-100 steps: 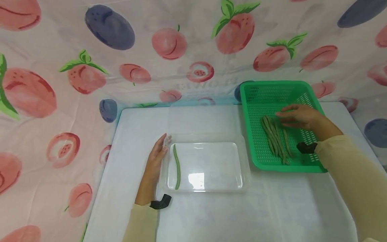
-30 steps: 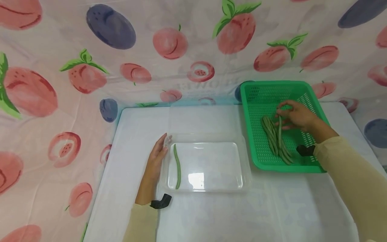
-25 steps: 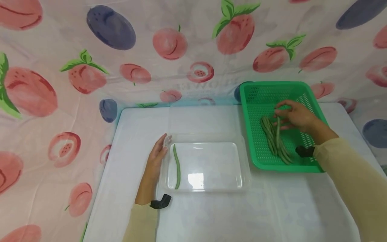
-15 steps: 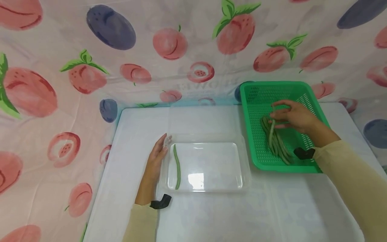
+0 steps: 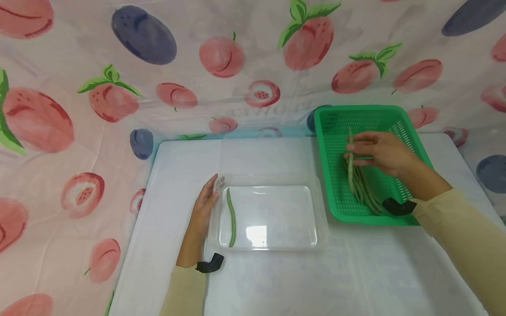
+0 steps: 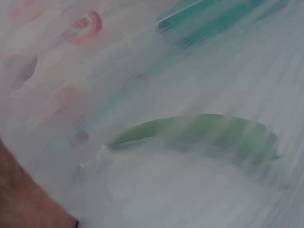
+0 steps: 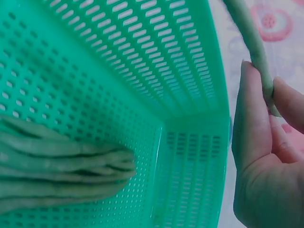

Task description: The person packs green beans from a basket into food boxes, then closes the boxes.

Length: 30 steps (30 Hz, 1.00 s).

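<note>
1. At the left, a sleeve [image 5: 183, 292] and a dark band [image 5: 211, 263] lead to the left hand [image 5: 203, 210], which rests against the left end of the clear box with fingers nearly straight. It has not moved since the earlier frames.
2. The clear box [image 5: 272, 215] sits in the same spot on the white table [image 5: 276, 283].
3. Inside it, near the left wall, the single bean [image 5: 232, 219] lies just as before, lengthwise from far side to near side.
4. To the right, just beside the box, the green basket [image 5: 367, 220] is also unmoved.
5. Over the basket's left part is the lifted bean [image 5: 350, 175], pinched between thumb and fingers. Half a second ago it hung below the fingertips; now its top end pokes above them.
6. Under and beside it, the bean bunch [image 5: 366, 188] lies on the basket floor.
7. Gripping that bean, the right hand [image 5: 381, 151] has shifted a little leftward.
</note>
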Tool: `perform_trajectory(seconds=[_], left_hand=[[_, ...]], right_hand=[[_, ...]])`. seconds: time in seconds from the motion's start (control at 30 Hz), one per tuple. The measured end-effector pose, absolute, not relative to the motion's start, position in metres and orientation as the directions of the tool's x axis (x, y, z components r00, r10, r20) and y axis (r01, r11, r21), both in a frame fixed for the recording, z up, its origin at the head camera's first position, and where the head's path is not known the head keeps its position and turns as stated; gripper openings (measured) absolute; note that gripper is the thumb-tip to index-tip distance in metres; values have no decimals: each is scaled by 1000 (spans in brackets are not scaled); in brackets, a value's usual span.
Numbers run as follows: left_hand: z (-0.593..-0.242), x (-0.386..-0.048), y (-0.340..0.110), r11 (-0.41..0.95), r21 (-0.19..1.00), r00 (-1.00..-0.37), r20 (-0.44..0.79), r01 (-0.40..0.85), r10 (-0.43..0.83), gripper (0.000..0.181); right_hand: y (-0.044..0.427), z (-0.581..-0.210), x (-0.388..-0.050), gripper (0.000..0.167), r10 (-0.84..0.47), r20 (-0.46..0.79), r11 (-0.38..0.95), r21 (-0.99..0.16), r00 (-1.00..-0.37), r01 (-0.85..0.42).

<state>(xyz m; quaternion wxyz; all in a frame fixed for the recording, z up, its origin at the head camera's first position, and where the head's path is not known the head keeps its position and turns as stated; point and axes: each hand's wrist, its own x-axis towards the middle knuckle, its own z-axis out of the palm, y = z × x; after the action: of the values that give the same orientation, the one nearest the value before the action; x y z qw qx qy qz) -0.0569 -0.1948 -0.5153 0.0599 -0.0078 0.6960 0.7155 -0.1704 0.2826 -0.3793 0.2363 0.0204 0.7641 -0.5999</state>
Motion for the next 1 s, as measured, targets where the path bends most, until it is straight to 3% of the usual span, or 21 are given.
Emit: perform_trajectory(seconds=[0.17, 0.27, 0.67, 1.0], left_hand=[[-517, -58, -196, -27, 996, -994, -77, -80, 76, 53], [-518, -59, -196, -34, 996, -994, -76, -78, 75, 53], [-518, -58, -194, -39, 997, -995, -62, -65, 78, 52], [-517, -58, -195, -44, 997, -995, -58, -62, 87, 55]], right_hand=[[270, -374, -164, 37, -289, -371, 249, -919, -882, 305], [263, -372, -160, 30, -307, -374, 240, -920, -875, 309], [234, -364, -145, 38, -387, -365, 232, -927, -847, 294], [215, -360, -133, 56, -405, -371, 240, -925, -836, 295]])
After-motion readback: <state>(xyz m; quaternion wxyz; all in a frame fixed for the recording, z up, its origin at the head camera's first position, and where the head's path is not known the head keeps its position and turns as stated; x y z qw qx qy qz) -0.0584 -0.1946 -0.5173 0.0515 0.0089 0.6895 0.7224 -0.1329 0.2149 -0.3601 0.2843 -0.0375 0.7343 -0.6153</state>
